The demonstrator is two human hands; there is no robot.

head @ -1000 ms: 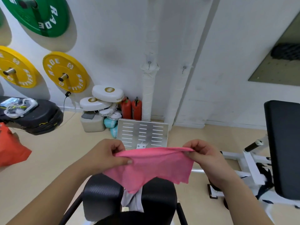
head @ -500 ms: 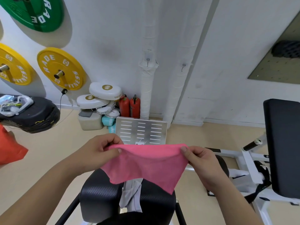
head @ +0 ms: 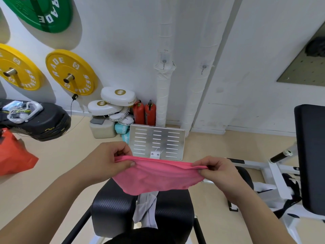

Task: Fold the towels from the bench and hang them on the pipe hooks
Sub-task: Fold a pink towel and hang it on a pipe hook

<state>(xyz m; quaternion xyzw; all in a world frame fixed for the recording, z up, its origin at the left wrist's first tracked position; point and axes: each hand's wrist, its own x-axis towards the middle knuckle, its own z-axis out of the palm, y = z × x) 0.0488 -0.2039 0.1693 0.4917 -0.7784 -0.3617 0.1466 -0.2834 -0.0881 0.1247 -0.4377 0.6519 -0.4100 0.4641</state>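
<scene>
A pink towel [head: 154,175] hangs folded between my hands above the black bench pad [head: 112,208]. My left hand [head: 109,159] pinches its left top corner, thumb on the front. My right hand [head: 218,170] pinches the right top corner, where the cloth bunches. A grey towel [head: 146,211] lies in the gap of the bench pad below. On the wall ahead, two white wrapped pipes each carry a small hook: the left hook [head: 164,61] and the right hook [head: 204,67]. Both hooks are bare.
A slotted metal plate [head: 156,141] stands behind the towel. Red extinguishers [head: 144,112], white boxing pads [head: 114,101] and yellow weight plates [head: 70,71] line the wall. An orange bag [head: 12,159] sits at the left, a black bench back [head: 311,155] on a white frame at the right.
The towel's lower edge has shortened and its hanging point is gone. My right hand has shifted outward and now bunches the right corner. The view has dropped slightly.
</scene>
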